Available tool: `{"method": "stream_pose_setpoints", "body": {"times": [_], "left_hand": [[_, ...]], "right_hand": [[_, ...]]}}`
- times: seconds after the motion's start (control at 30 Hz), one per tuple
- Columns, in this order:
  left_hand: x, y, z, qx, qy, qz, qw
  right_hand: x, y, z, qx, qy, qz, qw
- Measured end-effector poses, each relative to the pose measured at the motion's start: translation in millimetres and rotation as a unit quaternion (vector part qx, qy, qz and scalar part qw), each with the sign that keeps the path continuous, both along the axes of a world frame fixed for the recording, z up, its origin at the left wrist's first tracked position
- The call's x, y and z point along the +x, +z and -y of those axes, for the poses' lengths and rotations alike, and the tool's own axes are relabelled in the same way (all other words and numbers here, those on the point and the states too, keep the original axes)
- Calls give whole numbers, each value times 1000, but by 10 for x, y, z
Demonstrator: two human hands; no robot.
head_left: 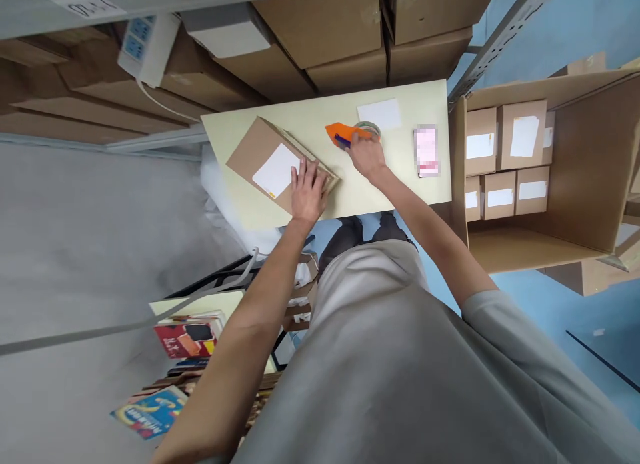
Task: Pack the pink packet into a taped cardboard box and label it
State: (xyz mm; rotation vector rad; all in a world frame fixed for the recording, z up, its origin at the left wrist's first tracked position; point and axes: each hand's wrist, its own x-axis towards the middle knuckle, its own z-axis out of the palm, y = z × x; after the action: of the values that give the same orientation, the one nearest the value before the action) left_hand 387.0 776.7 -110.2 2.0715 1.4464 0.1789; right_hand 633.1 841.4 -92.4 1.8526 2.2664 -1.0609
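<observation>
A flat brown cardboard parcel [260, 154] with a white label [277, 171] lies on the pale yellow table [350, 197]. My left hand [307, 192] rests flat on the parcel's near corner, fingers stretched out. My right hand [367, 156] reaches across the table and closes on an orange tape dispenser [340, 133] with a roll of tape [369, 128].
A white sheet [379, 114] and a pink phone-like item [427, 151] lie on the table's right side. A big open carton [585, 177] with several labelled small boxes stands to the right. Stacked cartons [320, 44] and a power strip [147, 47] sit behind. Books [190, 337] lie lower left.
</observation>
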Motion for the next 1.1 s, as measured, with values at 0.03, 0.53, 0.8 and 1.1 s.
{"method": "stream_pose_setpoints", "body": {"times": [0.03,0.53,0.8,1.1], "left_hand": [[-20,11,-1,-2,-3,1,1000],[-168,74,68,-14,-30,-2,999],[-247,25,98,-11,-49,7,999],[-241,-11,128,1,-44,41,998]], "right_hand": [[53,-52,121,7,-17,33,999],[-67,-150,1141,34,-152,-89,984],[-825,-277,1120,-116,-249,-329,904],[-1082,-419,829,-120,-317,-346,875]]}}
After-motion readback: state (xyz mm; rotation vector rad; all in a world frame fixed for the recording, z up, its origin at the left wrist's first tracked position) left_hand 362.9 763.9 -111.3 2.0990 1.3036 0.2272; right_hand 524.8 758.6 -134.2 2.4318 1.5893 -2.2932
